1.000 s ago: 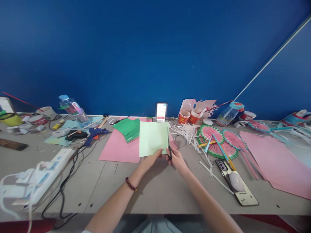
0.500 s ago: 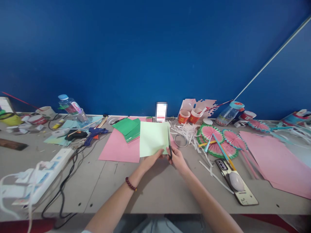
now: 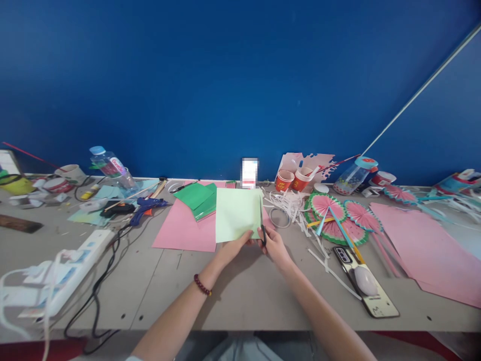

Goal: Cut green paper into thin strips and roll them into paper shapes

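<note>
My left hand (image 3: 233,246) pinches the lower edge of a light green paper sheet (image 3: 236,213), holding it up over the grey table (image 3: 225,291). My right hand (image 3: 275,245) is closed round black scissors (image 3: 262,220), whose blades run up along the sheet's right edge. A bead bracelet (image 3: 202,285) sits on my left wrist. Behind the sheet lie a pink paper sheet (image 3: 180,225) and dark green sheets (image 3: 199,199).
Right of my hands are pink paper fans (image 3: 334,215), white paper strips (image 3: 289,203), red cups (image 3: 295,180), a phone (image 3: 364,283) and large pink sheets (image 3: 428,250). On the left are a glue gun (image 3: 146,208), a power strip (image 3: 67,268), cables and a bottle (image 3: 110,168).
</note>
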The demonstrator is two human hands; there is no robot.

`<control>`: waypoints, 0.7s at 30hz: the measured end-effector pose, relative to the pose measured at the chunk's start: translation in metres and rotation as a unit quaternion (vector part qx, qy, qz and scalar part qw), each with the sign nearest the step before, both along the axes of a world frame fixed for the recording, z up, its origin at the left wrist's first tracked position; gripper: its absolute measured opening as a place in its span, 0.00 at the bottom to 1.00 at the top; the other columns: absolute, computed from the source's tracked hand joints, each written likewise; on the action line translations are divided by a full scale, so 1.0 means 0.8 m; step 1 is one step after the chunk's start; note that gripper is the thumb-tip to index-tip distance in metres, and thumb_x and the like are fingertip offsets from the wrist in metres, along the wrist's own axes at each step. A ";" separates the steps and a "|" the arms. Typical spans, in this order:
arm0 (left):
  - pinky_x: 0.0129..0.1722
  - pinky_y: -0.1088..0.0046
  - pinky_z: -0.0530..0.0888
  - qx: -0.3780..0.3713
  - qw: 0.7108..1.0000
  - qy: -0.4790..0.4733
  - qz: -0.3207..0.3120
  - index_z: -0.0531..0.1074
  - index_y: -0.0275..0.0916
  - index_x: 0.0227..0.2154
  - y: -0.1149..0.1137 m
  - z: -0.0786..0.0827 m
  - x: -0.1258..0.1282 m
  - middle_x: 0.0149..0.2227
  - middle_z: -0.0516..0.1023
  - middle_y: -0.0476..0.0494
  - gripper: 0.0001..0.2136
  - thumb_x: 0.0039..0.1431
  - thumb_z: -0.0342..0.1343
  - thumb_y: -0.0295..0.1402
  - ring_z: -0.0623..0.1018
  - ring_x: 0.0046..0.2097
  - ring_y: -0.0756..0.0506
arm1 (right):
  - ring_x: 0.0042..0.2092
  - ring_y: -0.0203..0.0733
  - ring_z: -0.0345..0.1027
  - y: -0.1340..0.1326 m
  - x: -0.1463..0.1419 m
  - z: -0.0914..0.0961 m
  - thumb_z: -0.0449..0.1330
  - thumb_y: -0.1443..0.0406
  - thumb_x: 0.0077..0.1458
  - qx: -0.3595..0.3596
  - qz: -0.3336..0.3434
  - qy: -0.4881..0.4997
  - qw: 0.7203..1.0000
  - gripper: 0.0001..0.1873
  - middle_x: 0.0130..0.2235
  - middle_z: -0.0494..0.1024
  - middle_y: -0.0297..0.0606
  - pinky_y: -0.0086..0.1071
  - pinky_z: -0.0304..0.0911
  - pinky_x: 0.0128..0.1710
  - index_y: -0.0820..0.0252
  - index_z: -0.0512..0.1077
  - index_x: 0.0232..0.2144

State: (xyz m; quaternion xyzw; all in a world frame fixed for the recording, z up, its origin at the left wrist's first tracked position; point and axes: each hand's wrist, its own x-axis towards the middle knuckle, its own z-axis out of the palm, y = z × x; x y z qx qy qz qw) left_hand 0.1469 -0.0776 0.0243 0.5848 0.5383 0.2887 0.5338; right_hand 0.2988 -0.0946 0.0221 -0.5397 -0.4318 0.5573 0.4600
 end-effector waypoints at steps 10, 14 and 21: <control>0.52 0.65 0.69 0.007 1.000 -0.004 0.006 0.75 0.40 0.22 0.000 -0.004 0.000 0.33 0.81 0.43 0.22 0.55 0.48 0.52 0.76 0.41 0.41 | 0.15 0.27 0.49 0.001 0.000 0.002 0.60 0.40 0.43 0.011 0.002 0.007 1.000 0.28 0.16 0.63 0.26 0.25 0.43 0.15 0.58 0.62 0.23; 0.51 0.66 0.69 0.009 1.000 -0.018 0.002 0.75 0.39 0.22 0.001 -0.005 0.000 0.31 0.80 0.42 0.21 0.55 0.48 0.51 0.77 0.40 0.42 | 0.15 0.27 0.49 0.000 -0.001 0.002 0.60 0.40 0.42 0.010 -0.006 0.004 1.000 0.29 0.16 0.63 0.26 0.25 0.43 0.15 0.58 0.62 0.22; 0.52 0.66 0.70 0.001 1.000 -0.016 0.000 0.76 0.40 0.24 0.002 -0.005 0.000 0.32 0.81 0.42 0.22 0.55 0.48 0.52 0.77 0.40 0.42 | 0.16 0.28 0.49 0.000 -0.001 0.002 0.60 0.42 0.44 0.011 -0.013 -0.006 1.000 0.26 0.16 0.63 0.26 0.25 0.43 0.15 0.58 0.62 0.22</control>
